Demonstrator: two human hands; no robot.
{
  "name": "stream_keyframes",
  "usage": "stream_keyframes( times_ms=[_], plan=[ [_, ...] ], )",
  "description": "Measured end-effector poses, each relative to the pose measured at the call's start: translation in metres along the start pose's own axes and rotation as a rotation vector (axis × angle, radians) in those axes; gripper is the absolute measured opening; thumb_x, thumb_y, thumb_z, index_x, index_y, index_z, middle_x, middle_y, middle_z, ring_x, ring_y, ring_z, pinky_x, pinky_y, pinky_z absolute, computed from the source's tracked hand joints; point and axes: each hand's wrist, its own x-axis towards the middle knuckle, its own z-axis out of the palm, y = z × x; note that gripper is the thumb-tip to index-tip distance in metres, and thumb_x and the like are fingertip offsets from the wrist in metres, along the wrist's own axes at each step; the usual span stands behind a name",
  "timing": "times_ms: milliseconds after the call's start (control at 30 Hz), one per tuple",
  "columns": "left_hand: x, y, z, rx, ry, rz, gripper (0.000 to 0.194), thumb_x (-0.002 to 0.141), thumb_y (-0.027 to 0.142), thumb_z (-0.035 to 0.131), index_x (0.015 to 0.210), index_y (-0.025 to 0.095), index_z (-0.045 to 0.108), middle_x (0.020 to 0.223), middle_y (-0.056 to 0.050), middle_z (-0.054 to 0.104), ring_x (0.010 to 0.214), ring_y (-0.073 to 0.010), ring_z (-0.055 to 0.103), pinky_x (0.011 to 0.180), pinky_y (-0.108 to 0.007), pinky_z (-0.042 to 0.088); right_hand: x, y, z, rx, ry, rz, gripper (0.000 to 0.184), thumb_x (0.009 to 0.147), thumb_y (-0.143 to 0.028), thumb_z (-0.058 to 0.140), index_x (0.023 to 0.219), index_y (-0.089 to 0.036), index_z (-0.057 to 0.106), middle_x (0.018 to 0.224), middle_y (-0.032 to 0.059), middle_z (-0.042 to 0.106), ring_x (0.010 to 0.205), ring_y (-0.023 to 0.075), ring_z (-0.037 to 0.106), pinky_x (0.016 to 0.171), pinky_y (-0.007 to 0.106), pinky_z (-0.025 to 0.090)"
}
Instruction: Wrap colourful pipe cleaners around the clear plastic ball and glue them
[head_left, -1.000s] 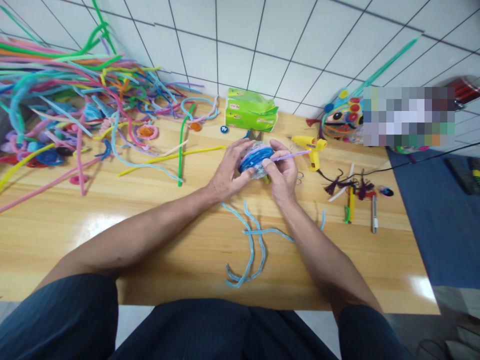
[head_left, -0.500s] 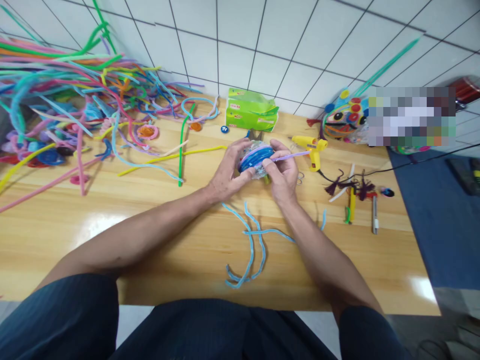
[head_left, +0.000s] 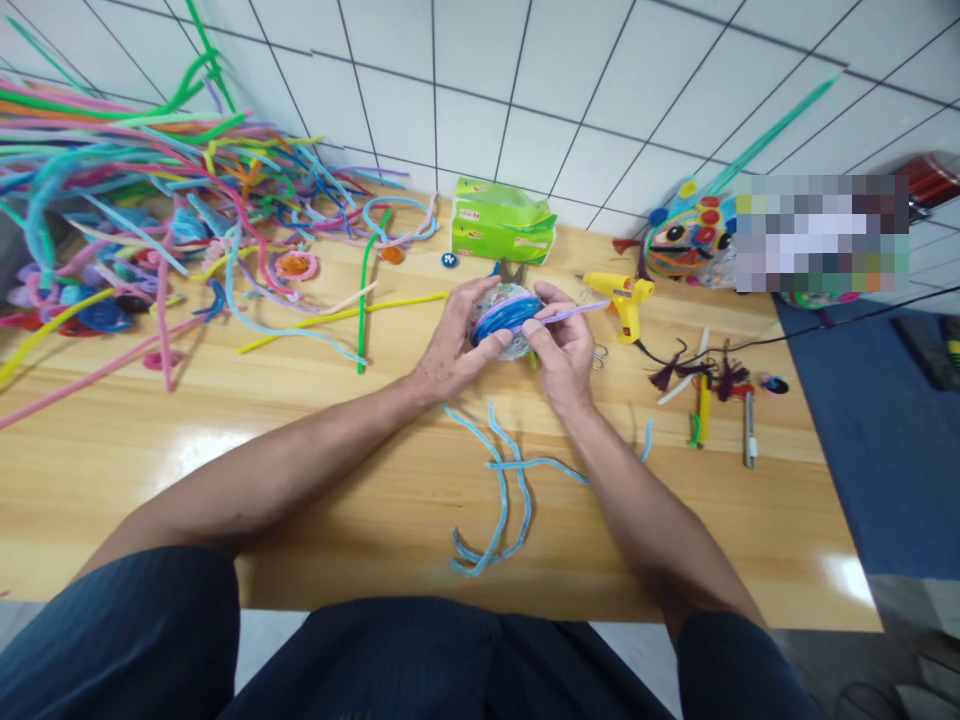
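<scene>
Between both hands is a clear plastic rounded piece, its middle wound with blue pipe cleaner. My left hand is closed around its left side, thumb along the front. My right hand grips a purple pipe cleaner against the right side, and the strand's free end sticks out to the right. Fingers hide the far side of the piece. Below the hands, several light blue pipe cleaners lie on the wooden table. Scissors show partly behind the piece.
A yellow glue gun with a black cord lies right of the hands. A green tissue pack stands by the tiled wall. Many coloured pipe cleaners are heaped at left. A utility knife and decorated craft figure are at right.
The wound piece has shifted slightly left and turned a little in my hands. The purple strand's free end has moved slightly left with it. Both hands keep their hold.
</scene>
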Motion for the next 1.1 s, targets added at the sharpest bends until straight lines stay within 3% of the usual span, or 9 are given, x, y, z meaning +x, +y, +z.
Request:
stream_keyframes(
  times_ms=[167,533,700,900,1100],
  plan=[
    [0.003,0.002,-0.005,0.074,0.012,0.012,0.061,0.115,0.070,0.056,0.159,0.028,0.056,0.159,-0.016,0.060,0.155,-0.0334,0.058,0.134,-0.057,0.051,-0.003,-0.008,0.004,-0.023,-0.035,-0.048,0.036,0.093,-0.060,0.091,0.097,-0.029,0.072,0.145,0.0086,0.078,0.140,0.0306,0.071,0.128,0.054,0.053],
    [0.004,0.003,-0.004,0.007,-0.001,-0.012,0.059,0.115,0.071,0.054,0.157,0.029,0.056,0.163,-0.015,0.060,0.158,-0.0323,0.058,0.137,-0.057,0.048,-0.002,-0.012,0.005,-0.045,-0.021,-0.037,0.043,0.089,-0.066,0.093,0.097,-0.030,0.072,0.139,0.0078,0.079,0.140,0.0303,0.071,0.127,0.054,0.055],
    [0.004,0.002,-0.006,-0.029,-0.011,-0.019,0.058,0.119,0.069,0.040,0.157,0.030,0.059,0.165,-0.014,0.062,0.163,-0.0319,0.056,0.142,-0.057,0.044,-0.002,-0.008,0.005,-0.054,-0.003,-0.046,0.039,0.090,-0.063,0.092,0.096,-0.030,0.073,0.135,0.0074,0.079,0.137,0.0294,0.072,0.126,0.052,0.056],
    [0.005,-0.004,-0.005,-0.018,-0.033,0.063,0.069,0.112,0.073,0.060,0.161,0.026,0.054,0.168,-0.018,0.059,0.162,-0.0341,0.057,0.138,-0.056,0.048,0.001,-0.005,0.002,-0.032,-0.006,-0.034,0.038,0.089,-0.061,0.094,0.098,-0.030,0.074,0.138,0.0066,0.079,0.137,0.0284,0.073,0.123,0.049,0.059],
    [0.005,-0.003,-0.004,0.058,-0.048,0.063,0.070,0.114,0.076,0.053,0.163,0.027,0.051,0.169,-0.019,0.059,0.165,-0.0328,0.054,0.139,-0.058,0.046,0.006,-0.004,-0.002,-0.040,-0.010,-0.051,0.035,0.090,-0.058,0.094,0.099,-0.030,0.076,0.140,0.0065,0.079,0.138,0.0284,0.073,0.124,0.049,0.059]
  ],
)
